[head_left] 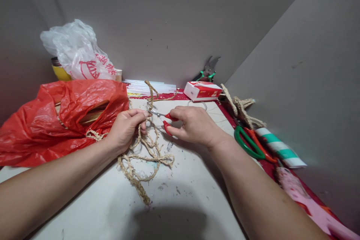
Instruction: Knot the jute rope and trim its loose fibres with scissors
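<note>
A braided straw rope (152,152) lies in loose loops on the white table, its thick end toward me. My left hand (128,127) pinches an upper stretch of it between thumb and fingers, and a short piece sticks up above the fingertips. Small scissors (166,117) with red handles are in my right hand (194,124), thumb and fingers in the loops. Their blades point left and are parted slightly, with the tips at the rope beside my left fingertips.
A red plastic bag (70,120) holding flat wooden-looking pieces fills the left side. Behind are a clear bag (81,48), glue sticks (152,87), a red-white box (202,90) and pliers (209,69). Large green-handled scissors (249,143) and a striped roll (281,147) lie right.
</note>
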A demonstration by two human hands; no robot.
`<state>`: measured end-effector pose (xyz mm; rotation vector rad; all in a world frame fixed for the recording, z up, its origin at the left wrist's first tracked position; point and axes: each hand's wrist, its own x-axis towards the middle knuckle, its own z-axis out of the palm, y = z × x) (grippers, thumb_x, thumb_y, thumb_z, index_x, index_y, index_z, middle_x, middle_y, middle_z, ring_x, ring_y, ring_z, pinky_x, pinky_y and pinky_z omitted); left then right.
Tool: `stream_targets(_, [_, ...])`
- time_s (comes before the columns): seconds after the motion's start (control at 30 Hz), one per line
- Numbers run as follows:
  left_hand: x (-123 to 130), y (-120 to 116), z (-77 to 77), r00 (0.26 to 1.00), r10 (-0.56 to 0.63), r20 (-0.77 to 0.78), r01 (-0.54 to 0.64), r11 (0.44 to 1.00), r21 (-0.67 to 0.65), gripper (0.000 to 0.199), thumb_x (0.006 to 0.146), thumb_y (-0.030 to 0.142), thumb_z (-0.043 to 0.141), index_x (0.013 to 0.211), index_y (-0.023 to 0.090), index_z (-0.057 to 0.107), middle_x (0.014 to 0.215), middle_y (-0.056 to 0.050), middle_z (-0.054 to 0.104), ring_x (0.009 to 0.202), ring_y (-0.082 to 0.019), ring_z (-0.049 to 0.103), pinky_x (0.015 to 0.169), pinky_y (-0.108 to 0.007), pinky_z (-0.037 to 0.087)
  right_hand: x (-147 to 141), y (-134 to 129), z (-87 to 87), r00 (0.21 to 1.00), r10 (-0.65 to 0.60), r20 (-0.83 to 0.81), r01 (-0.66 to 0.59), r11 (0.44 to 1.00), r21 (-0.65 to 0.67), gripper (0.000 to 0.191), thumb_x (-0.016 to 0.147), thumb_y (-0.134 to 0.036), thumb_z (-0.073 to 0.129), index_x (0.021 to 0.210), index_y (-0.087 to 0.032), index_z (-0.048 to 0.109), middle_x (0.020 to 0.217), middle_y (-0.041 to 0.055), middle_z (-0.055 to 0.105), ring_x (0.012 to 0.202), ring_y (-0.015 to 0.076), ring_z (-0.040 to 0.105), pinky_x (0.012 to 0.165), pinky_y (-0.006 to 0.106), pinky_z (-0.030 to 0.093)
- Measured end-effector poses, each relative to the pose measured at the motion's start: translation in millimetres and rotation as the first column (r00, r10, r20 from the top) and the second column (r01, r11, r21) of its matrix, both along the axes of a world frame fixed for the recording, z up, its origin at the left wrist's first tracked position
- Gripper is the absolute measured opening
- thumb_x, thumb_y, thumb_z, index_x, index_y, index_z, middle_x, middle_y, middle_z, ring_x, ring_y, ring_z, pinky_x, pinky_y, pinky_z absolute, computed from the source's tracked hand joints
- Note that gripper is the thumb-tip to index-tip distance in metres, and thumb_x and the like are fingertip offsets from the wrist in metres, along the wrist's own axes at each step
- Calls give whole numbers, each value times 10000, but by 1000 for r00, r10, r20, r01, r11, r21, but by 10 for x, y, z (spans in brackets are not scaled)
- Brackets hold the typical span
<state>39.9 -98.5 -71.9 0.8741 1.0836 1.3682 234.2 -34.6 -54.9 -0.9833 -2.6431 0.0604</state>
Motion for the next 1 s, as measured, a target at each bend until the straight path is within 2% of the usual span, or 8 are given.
stream_targets(0.4, [-6,-11,13,999,20,49,-21,1000,14,131,669,230,692,725,134,622,458,37,531,424,-73,458,488,-206,397,-35,-21,8,997,-28,70,27,1000,7,239,760,-394,547,644,-189,586,604,8,574,516,110,381,528,274,181])
stream_targets(1.0, [4,9,15,995,83,63,-81,996,-27,152,613,182,709,728,124,627,462,39,523,424,-80,462,471,-218,409,-84,-49,-20,996,-46,74,48,999,-18,247,770,-380,556,614,-200,623,532,7,546,477,107,340,519,280,194])
